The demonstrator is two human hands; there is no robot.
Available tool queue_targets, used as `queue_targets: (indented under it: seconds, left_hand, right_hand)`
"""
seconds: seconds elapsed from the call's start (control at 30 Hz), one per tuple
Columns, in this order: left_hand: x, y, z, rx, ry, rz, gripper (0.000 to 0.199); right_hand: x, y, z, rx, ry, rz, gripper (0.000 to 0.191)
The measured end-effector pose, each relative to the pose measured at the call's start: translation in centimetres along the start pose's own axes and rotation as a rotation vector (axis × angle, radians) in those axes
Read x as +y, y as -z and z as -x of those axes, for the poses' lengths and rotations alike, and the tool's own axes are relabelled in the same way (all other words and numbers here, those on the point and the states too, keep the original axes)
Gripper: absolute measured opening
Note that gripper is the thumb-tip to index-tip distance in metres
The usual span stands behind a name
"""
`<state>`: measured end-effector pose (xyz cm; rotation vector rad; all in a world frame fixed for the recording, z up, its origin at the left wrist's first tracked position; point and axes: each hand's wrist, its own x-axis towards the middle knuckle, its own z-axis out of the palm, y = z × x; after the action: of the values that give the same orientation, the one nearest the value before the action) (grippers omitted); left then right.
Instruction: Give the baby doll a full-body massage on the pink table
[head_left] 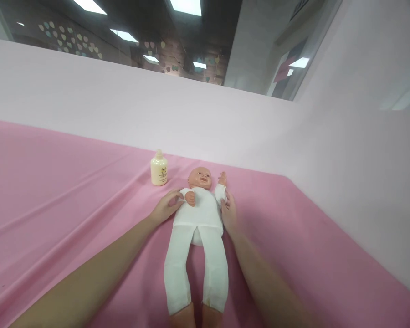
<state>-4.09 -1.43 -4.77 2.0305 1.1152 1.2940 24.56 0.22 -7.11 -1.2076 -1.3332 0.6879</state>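
A baby doll (200, 212) in a white top and white trousers lies on its back, head away from me. My left hand (166, 206) is at the doll's bent arm on the left, its fingers closed on the white sleeve by the elbow. On the other side my right hand (229, 212) is wrapped round the sleeve of the doll's raised arm (221, 192). The doll's small hand on the left rests on its chest, while the other points up beside its head. Its feet are cut off by the bottom of the view.
A pale yellow bottle (159, 170) with a cap stands left of the doll's head. Pink cloth (116, 191) with several folds covers the surface. A white wall (205, 123) rises behind and on the right, with a window (177, 41) above.
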Motion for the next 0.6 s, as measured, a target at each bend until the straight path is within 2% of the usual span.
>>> queue_targets:
  seconds: [0.17,0.37,0.47,0.6]
  left_hand:
    - [-1.1,-0.1,-0.1,-0.009,0.058,-0.051,0.039]
    - [-2.8,-0.5,-0.2,0.022,0.200,0.003,0.057]
    - [-3.6,-0.7,-0.3,0.036,0.258,-0.052,0.062]
    - [-4.2,-0.7,-0.5,0.043,0.254,-0.203,0.062]
  right_hand:
    - [-0.5,0.1,0.1,-0.022,0.061,0.071,0.065]
    - [-0.8,0.3,0.3,-0.017,0.018,0.160,0.069]
    - [-0.9,0.4,0.3,-0.013,0.003,0.203,0.069]
    - [-1.1,0.5,0.3,-0.037,-0.017,0.252,0.070]
